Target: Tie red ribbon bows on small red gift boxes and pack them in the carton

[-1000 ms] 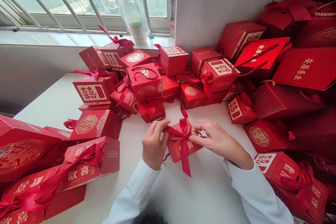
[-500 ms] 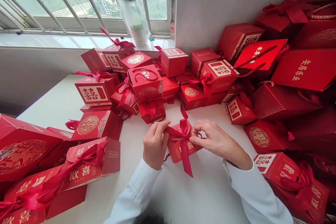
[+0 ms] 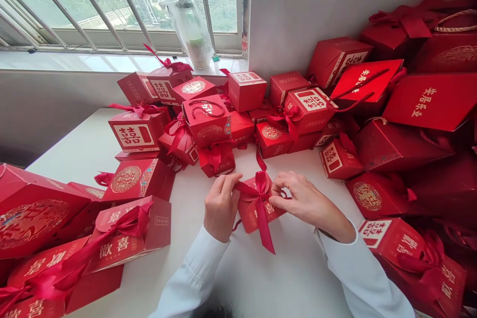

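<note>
A small red gift box (image 3: 250,217) with gold lettering sits on the white table in front of me. Across its top runs a dark red ribbon (image 3: 262,194), knotted in the middle, with one tail hanging over the near side. At the box's left, my left hand (image 3: 222,204) is closed, pinching the ribbon between thumb and fingers. On the other side my right hand (image 3: 298,198) pinches the ribbon to the right of the knot, its fingers curled. Part of the box's right side is hidden behind that hand.
Many red gift boxes (image 3: 206,124) are heaped at the back of the white table (image 3: 149,283). More ribboned boxes (image 3: 130,233) stand at the left, and a tall pile (image 3: 406,144) fills the right. A bagged plastic cup (image 3: 194,39) stands on the windowsill.
Both hands keep their pinch on the ribbon, almost unmoved. The whole view has shifted slightly, with the scene sitting a little lower.
</note>
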Available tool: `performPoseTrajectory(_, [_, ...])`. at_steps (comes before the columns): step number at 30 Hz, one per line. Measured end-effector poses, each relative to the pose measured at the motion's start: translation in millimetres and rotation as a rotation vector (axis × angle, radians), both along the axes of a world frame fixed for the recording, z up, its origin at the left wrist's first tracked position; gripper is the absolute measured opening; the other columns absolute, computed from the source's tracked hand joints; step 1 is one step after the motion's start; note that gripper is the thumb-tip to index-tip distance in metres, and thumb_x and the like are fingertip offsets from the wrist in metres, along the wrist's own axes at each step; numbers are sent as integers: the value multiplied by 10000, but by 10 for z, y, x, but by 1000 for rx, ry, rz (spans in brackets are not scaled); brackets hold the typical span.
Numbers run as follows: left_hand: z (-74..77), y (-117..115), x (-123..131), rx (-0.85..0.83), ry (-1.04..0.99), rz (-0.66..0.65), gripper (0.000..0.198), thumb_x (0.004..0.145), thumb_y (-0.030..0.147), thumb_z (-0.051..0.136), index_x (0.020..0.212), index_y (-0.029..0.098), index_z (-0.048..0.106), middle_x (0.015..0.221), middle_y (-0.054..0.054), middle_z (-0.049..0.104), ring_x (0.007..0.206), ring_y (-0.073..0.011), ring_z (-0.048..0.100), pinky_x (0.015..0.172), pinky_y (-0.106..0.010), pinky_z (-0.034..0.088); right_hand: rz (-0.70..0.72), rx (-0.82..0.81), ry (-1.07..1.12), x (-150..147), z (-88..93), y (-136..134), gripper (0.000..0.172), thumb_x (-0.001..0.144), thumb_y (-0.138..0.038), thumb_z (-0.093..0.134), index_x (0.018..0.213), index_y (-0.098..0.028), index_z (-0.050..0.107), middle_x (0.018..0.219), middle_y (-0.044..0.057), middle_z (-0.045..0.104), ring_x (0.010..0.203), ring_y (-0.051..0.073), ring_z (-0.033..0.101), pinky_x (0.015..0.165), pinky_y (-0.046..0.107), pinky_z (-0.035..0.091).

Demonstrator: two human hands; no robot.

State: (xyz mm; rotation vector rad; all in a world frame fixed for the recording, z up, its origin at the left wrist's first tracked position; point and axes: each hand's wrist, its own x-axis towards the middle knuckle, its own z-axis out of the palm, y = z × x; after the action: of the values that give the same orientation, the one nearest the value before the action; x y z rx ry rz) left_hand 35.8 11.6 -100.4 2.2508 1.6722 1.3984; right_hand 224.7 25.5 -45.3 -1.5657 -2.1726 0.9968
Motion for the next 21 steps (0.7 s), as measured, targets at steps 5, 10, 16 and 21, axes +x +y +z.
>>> performPoseTrajectory(5, [-10,9,-1,3,-3,-5,224,838,50,453,968,169,592,836,-15,625,758,-117,621,711,-203,503,10,14,-2,-2,-12,-5,186,748,-175,531,573,-188,469,694,-12,547,737,164,483,681,281,347])
performPoseTrajectory(10, [-12,5,0,-17,-7,4,225,841,70,436,961,184,587,833,-12,627,737,-120,625,696,-217,510,26,41,3,-7,-35,5,183,748,-168,518,570,-189,479,700,-5,559,713,161,489,660,281,350])
performPoseTrajectory(16, [0,-16,-19,-37,-3,9,219,842,71,431,954,186,581,849,-22,637,756,-133,630,701,-234,513,-3,47,8,7,-23,-12,174,755,-215,545,585,-205,507,681,-10,578,707,172,515,650,284,365])
performPoseTrajectory(21, [39,-30,-39,-44,-5,-10,200,839,70,455,950,181,579,857,-22,639,761,-132,635,695,-225,510,-80,156,3,102,68,-71,58,770,-278,617,794,-241,580,822,-16,633,801,189,549,682,286,383])
